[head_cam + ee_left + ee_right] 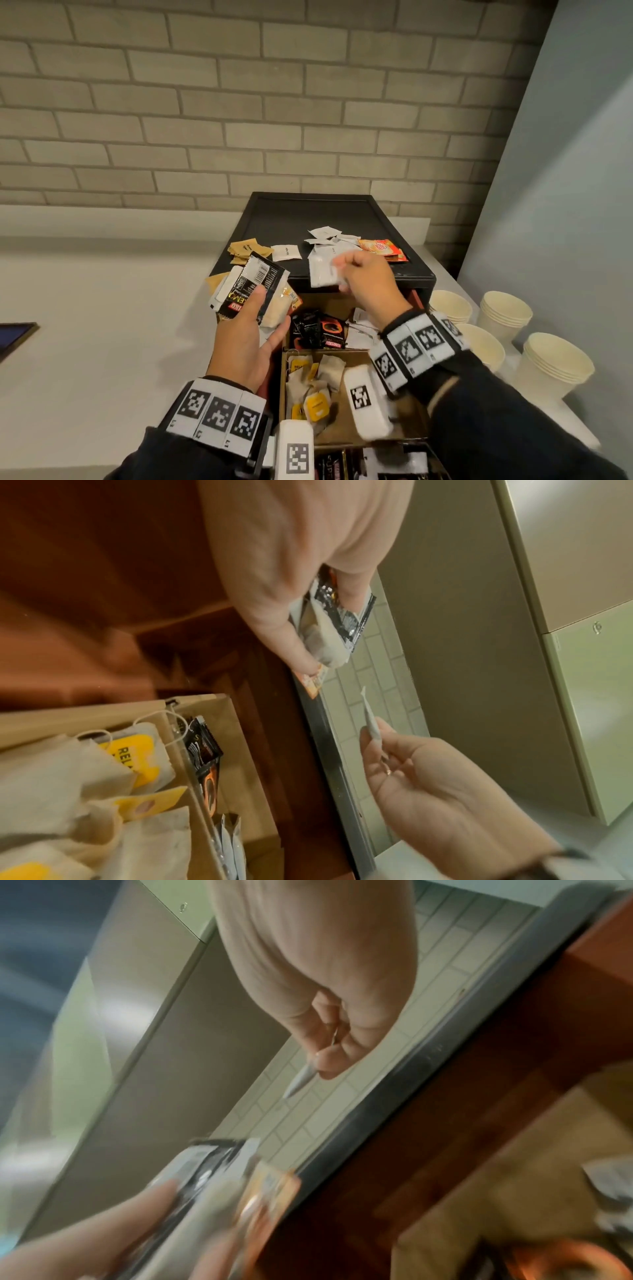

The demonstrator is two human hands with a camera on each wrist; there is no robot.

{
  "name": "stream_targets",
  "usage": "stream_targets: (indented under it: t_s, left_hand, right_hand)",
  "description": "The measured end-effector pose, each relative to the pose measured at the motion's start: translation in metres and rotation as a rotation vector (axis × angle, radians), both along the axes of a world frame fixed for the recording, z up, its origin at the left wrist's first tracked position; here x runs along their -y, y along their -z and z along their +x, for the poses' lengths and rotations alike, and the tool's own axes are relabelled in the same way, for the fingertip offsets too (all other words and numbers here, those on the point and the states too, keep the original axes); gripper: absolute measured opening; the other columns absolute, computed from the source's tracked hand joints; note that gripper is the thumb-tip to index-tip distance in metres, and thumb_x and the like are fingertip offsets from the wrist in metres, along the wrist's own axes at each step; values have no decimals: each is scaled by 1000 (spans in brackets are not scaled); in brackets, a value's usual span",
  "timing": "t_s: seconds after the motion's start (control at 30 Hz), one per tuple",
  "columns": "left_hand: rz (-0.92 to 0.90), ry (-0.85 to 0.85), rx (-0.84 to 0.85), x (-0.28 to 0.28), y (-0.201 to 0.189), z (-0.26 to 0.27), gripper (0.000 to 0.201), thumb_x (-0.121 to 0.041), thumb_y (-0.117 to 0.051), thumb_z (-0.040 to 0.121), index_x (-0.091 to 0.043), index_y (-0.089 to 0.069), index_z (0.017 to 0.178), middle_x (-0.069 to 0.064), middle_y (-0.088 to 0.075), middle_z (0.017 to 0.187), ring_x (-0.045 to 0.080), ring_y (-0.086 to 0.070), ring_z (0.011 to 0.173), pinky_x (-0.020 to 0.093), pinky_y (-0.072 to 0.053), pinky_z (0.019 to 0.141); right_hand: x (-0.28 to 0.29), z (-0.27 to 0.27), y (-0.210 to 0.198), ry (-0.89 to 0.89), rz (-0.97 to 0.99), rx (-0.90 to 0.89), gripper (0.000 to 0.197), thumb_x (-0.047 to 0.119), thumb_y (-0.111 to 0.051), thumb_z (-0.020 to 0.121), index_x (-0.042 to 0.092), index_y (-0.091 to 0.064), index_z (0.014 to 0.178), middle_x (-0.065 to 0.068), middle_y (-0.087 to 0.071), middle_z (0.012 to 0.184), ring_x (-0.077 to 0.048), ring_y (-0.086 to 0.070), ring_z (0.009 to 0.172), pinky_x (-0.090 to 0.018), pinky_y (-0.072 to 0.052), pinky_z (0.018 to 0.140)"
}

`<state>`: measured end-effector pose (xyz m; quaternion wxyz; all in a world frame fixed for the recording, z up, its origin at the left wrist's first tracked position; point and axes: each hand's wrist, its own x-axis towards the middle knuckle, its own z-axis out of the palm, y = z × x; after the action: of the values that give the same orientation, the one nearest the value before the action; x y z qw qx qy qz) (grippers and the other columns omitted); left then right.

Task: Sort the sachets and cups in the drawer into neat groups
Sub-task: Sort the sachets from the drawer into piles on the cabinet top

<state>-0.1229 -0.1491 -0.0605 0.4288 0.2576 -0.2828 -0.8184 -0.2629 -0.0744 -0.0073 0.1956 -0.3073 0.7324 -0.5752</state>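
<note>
While left hand (247, 334) grips sachets (255, 291), right hand (371, 284) pinches one.

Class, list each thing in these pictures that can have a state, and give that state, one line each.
drawer: pulled open, sachets and tea bags inside.
left hand: grips a mixed bunch of sachets.
right hand: pinches a white sachet.
black box top: sachets lying in small groups.
paper cups: upright, stacked.

A pale brick wall (239, 102) rises behind the white counter (102, 291). A black box (308, 219) stands at the counter's back edge, against that wall. A dark framed panel (15, 337) shows at the counter's left edge, and a plain grey wall (565, 171) closes its right side.
</note>
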Motion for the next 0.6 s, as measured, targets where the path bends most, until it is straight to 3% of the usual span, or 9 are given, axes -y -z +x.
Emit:
stream_targets:
  t_s: [0.07, 0.1, 0.2, 0.27, 0.37, 0.43, 0.53, 0.6]
  left_hand:
    - [18, 8, 6, 1, 1, 0, 43, -16, -58, 91, -22, -49, 132, 6, -62, 123, 26, -62, 108, 37, -53, 68]
    - [29, 15, 9, 1, 1, -1, 42, -17, -58, 90, -21, -50, 131, 6, -62, 123, 27, -61, 109, 37, -53, 67]
    - [64, 35, 18, 1, 0, 0, 42, -17, -61, 89, -20, -51, 129, 9, -62, 123, 29, -61, 110, 38, -53, 65]
    - [81, 43, 24, 2, 0, 0, 38, -17, -62, 87, -20, -53, 124, 10, -63, 120, 29, -61, 109, 38, -54, 66]
    - [87, 64, 15, 2, 0, 0, 30, -16, -63, 87, -20, -56, 115, 11, -64, 116, 29, -63, 105, 39, -54, 68]
    - [67, 101, 10, 1, 0, 0, 32, -16, -61, 87, -20, -57, 118, 11, -66, 115, 29, -65, 102, 39, -54, 69]
    - [-2, 165, 36, -1, 1, -1, 28, -14, -57, 90, -19, -59, 117, 11, -68, 110, 28, -66, 96, 39, -52, 71]
    - [-32, 192, 50, -3, 0, -2, 22, -12, -56, 90, -18, -61, 111, 10, -71, 100, 27, -66, 91, 38, -52, 72]
  right_hand:
    - [14, -14, -12, 44, -53, 20, 32, -3, -41, 94, 11, -62, 114, -8, -57, 113, -13, -56, 85, -23, -52, 74]
    - [20, -19, -17, 46, -64, 57, 38, -4, -41, 93, 9, -55, 125, -9, -54, 117, -15, -57, 90, -23, -52, 74]
    - [35, -29, -29, -1, -19, 167, 46, -4, -43, 93, 7, -42, 137, -10, -58, 106, -11, -52, 68, -21, -45, 61]
    - [36, -26, -36, -14, 90, 176, 41, -1, -41, 95, 7, -44, 135, -14, -57, 114, -9, -46, 64, -20, -42, 60]
    - [31, -16, -34, -40, 148, 84, 32, 6, -46, 96, 9, -52, 127, -5, -57, 99, -7, -48, 68, -18, -43, 63]
    - [24, -3, -28, -175, 102, 39, 29, 18, -54, 93, 16, -55, 122, 2, -56, 96, -6, -53, 77, -18, -46, 67]
    - [24, 17, -15, -415, 144, -237, 29, 25, -64, 87, 18, -60, 114, 4, -59, 101, -7, -55, 90, -24, -47, 79]
    - [27, 21, -8, -407, 137, -416, 24, 20, -69, 82, 13, -63, 105, 3, -60, 94, -7, -53, 85, -24, -44, 79]
